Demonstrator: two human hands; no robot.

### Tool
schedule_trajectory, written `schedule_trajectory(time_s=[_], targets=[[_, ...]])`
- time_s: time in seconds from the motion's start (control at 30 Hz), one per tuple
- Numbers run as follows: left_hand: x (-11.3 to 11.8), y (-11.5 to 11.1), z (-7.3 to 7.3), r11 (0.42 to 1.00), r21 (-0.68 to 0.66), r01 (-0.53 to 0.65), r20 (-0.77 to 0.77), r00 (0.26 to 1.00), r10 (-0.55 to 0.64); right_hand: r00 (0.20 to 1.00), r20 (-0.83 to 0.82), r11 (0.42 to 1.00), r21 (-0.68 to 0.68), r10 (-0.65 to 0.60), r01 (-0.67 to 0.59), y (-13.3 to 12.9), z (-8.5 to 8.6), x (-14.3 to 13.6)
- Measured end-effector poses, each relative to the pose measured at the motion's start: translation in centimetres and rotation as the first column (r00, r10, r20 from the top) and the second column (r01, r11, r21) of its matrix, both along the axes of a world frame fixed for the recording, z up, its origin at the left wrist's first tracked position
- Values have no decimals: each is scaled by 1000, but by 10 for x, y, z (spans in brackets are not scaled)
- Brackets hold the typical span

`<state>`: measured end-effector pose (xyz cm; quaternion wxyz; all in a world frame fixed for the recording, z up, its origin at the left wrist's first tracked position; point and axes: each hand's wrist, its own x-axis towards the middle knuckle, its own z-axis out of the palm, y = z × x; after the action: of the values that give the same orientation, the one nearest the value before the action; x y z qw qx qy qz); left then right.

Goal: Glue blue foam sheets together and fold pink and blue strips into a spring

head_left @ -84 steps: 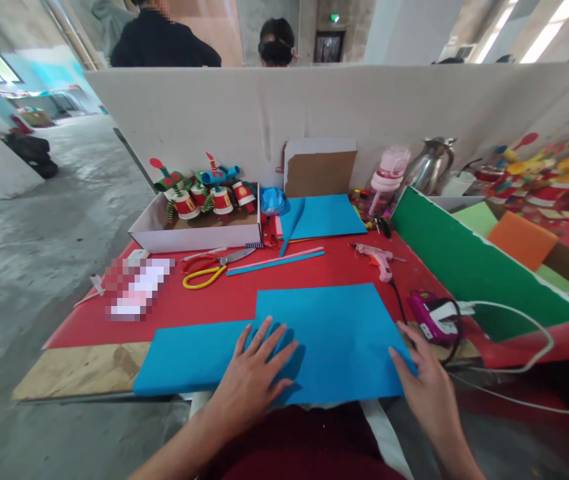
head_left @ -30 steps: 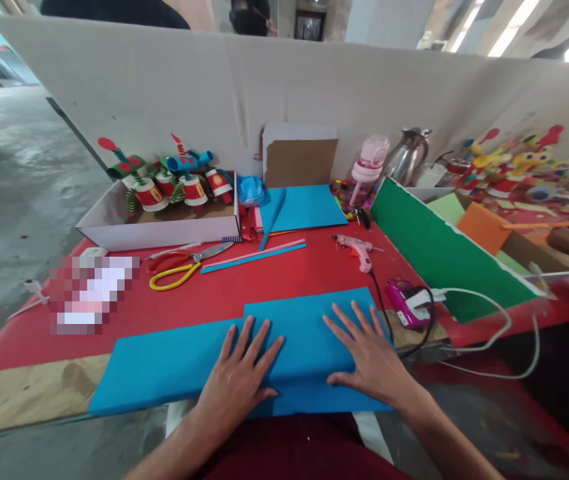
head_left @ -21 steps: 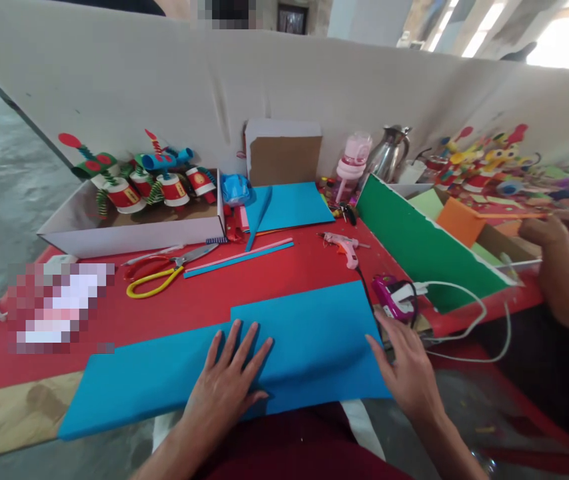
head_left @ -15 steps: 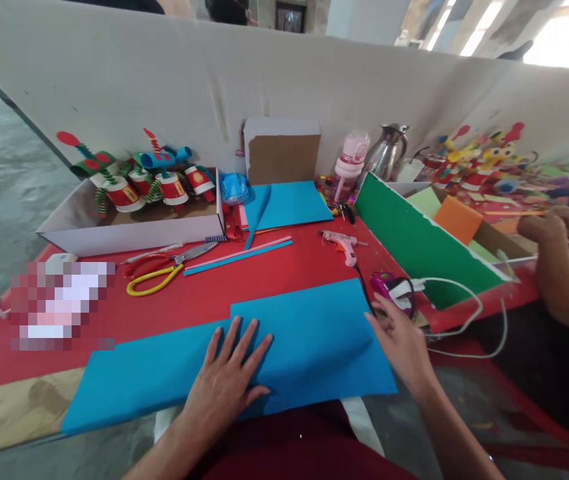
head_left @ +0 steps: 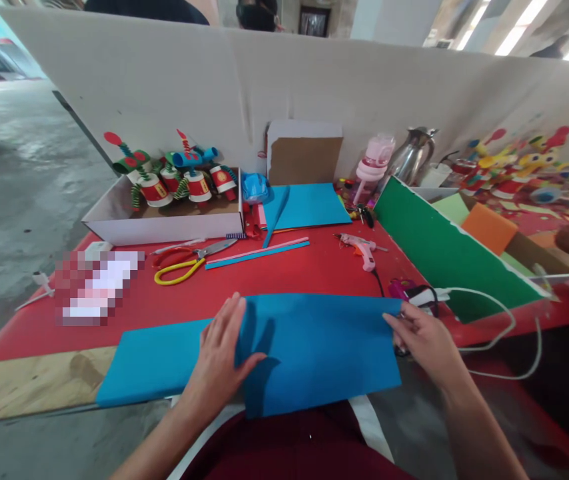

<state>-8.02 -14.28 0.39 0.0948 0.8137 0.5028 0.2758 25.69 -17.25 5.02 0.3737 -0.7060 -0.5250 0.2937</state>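
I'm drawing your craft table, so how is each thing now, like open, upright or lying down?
Front blue sheet, upper right corner pinched in right hand
Left hand, open
White box, open, holding craft figures
Scissors, lying down
Glue gun, lying down
Pink bottle, upright
Metal jug, upright
Green-sided box, open

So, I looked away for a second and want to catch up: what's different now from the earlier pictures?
The right hand has taken hold of the upper blue sheet, bringing its far right corner rightward and nearer the person. The left hand, flat before, has rolled onto its side at the left edge. Scissors and glue gun stayed put.
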Motion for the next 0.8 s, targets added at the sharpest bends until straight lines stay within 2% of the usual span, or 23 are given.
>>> schedule_trajectory(time_s=[0.07, 0.1, 0.17, 0.23, 0.3, 0.37, 0.43, 0.5, 0.57, 0.63, 0.7, 0.77, 0.8], targets=[[-6, 2, 6, 980, -185, -70, 193, 976, 106, 998, -50, 1000, 4, 30, -29, -10, 5, 1], [-9, 1, 9, 954, -294, -54, 252, 959, 132, 997, -71, 999, 1, 44, -44, -15, 6, 3], [-16, -1, 12, 888, -455, 68, 332, 938, 98, 984, -136, 993, -29, 113, -117, -26, 6, 6], [-24, -4, 13, 842, -486, 236, 427, 904, -7, 949, -232, 972, -50, 212, -229, -36, 4, 10], [-34, -6, 12, 829, -424, 364, 519, 848, -107, 944, -254, 972, -56, 208, -229, -42, 2, 14], [-44, -6, 12, 820, -362, 443, 566, 804, -183, 990, -128, 996, -59, 54, -62, -43, 1, 16], [-53, -4, 15, 783, -337, 523, 580, 771, -265, 978, 101, 983, 22, -184, 183, -41, 2, 17], [-60, -2, 19, 719, -342, 605, 576, 739, -349, 875, 286, 918, 191, -390, 347, -38, 4, 18], [-63, 0, 23, 646, -371, 667, 565, 714, -413, 752, 380, 836, 356, -539, 418, -37, 8, 19], [-64, 2, 26, 588, -404, 701, 543, 701, -462, 679, 401, 777, 453, -615, 437, -38, 16, 19], [-63, 4, 29, 540, -434, 721, 524, 690, -500, 676, 365, 747, 499, -641, 439, -37, 27, 18], [-61, 7, 31, 484, -456, 747, 537, 664, -520, 741, 329, 777, 486, -586, 399, -27, 37, 16], [-59, 9, 32, 452, -451, 769, 567, 638, -520, 784, 333, 817, 455, -525, 353, -17, 41, 14]])
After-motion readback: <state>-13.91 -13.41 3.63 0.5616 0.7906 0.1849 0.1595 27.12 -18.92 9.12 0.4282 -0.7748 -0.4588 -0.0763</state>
